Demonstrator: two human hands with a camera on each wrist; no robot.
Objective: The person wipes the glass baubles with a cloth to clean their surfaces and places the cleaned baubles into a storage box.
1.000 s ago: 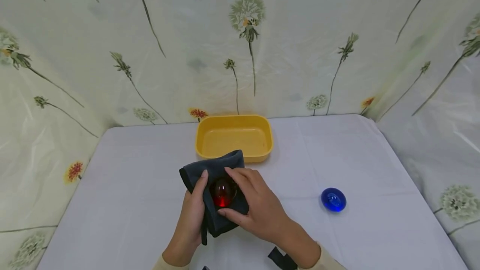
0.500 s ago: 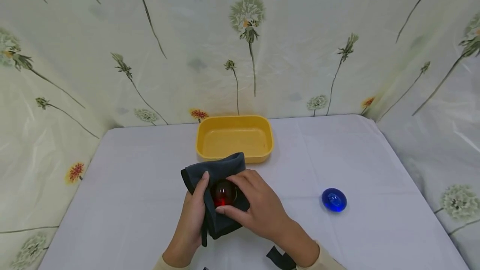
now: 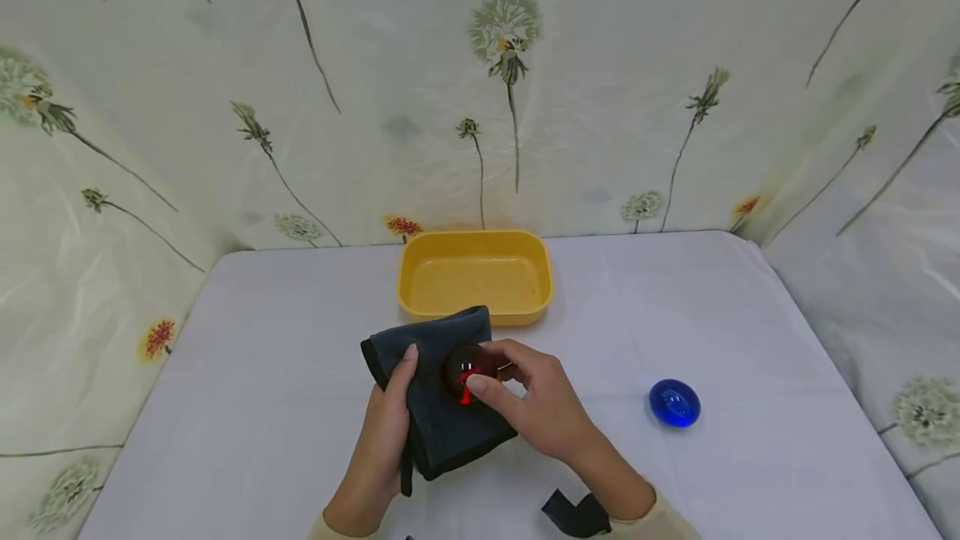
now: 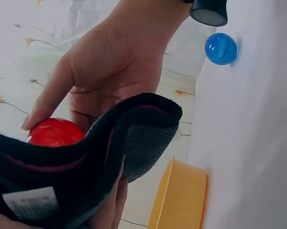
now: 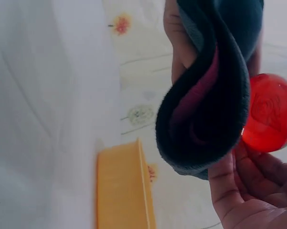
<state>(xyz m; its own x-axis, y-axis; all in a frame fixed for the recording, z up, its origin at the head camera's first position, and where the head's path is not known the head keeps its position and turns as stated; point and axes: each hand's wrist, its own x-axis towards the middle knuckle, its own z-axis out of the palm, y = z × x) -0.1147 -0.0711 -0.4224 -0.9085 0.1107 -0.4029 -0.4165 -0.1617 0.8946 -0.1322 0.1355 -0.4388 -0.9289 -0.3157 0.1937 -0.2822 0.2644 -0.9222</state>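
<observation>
A folded dark grey cloth [image 3: 453, 436] with black edging is gripped by my left hand [image 3: 386, 423], thumb on top. My right hand [image 3: 543, 402] pinches a clear red ball [image 3: 456, 367] between thumb and fingers, over the cloth's upper face. In the left wrist view, the cloth hides part of the red ball [image 4: 57, 132]. Seen from the right wrist, the red ball [image 5: 270, 114] sits beside the cloth, fingers under it. Whether it touches the cloth I cannot tell.
Beyond the cloth stands a yellow tub [image 3: 517, 317] at the table's back. A clear blue ball [image 3: 675, 403] lies on the white tablecloth [image 3: 750, 332] to the right. A black strap [image 3: 576, 515] shows by the right wrist.
The right hand has drawn the red ball to the right and slightly up, away from my left thumb. More of the cloth's face shows; the left hand has hardly moved.
</observation>
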